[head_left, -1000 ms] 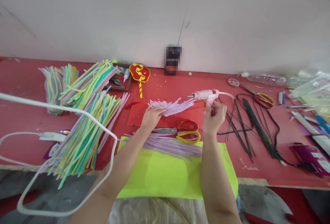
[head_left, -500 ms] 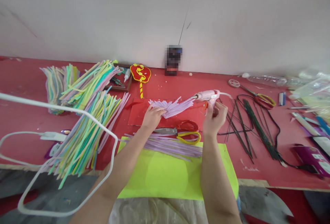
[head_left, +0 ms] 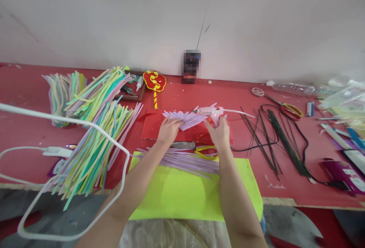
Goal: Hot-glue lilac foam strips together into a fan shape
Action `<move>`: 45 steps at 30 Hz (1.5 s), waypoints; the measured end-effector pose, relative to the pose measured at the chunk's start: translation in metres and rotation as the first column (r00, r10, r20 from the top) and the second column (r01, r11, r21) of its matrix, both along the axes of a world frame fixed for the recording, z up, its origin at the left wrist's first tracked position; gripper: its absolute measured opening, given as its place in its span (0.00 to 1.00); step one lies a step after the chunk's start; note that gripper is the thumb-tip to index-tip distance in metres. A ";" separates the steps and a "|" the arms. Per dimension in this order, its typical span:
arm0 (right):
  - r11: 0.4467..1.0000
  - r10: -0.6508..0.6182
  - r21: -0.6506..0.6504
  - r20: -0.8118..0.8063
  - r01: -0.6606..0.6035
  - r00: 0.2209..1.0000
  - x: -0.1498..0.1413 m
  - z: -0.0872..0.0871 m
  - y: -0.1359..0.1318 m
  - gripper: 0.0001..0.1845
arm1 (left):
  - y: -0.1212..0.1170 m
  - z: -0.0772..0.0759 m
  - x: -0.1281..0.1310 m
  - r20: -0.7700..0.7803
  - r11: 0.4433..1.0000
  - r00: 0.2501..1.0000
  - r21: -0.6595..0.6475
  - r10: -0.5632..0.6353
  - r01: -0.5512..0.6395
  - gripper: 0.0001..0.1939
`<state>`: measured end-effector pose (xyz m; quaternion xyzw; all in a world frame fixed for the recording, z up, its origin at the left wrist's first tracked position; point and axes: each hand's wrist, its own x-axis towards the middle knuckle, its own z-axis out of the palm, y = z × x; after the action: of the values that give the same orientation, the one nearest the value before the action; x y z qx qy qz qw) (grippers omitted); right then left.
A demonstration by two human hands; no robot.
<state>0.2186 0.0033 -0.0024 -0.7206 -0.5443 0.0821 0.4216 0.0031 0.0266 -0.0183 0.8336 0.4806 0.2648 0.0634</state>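
My left hand (head_left: 169,130) presses its closed fingers on the lower left part of a fan of purple pipe cleaners (head_left: 186,120), laid side by side in a V pattern. My right hand (head_left: 219,132) is closed around the handle of a pink glue gun (head_left: 207,110), its thumb reaching left to the right end of the purple fan. The gun points left, just behind the fan, and a glue stick juts from its back. Part of the handle is hidden by my fingers. Below the fan lie scissors (head_left: 182,145) and loose purple pipe cleaners (head_left: 185,163).
Bundles of coloured pipe cleaners (head_left: 94,141) lie to the left, near a white cable (head_left: 125,172). A red and yellow ornament (head_left: 154,82) stands behind. Green wires (head_left: 285,141) and more scissors (head_left: 288,110) lie right. A yellow-green sheet (head_left: 182,198) covers the front edge.
My right hand has brought the glue gun left and lower, behind the purple fan, and its thumb now reaches the fan's right end. My left hand has stayed in place.
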 end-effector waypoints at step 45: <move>0.941 0.214 -0.208 -0.241 -0.266 0.947 -0.026 0.006 -0.005 0.22 | -0.005 0.007 0.005 -0.005 0.976 0.977 -0.012 -0.215 0.215 0.10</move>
<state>0.1922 -0.0016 0.0031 -0.6805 -0.5658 0.2751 0.3755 0.0083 0.0219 -0.0112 0.8811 0.3892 0.2512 0.0952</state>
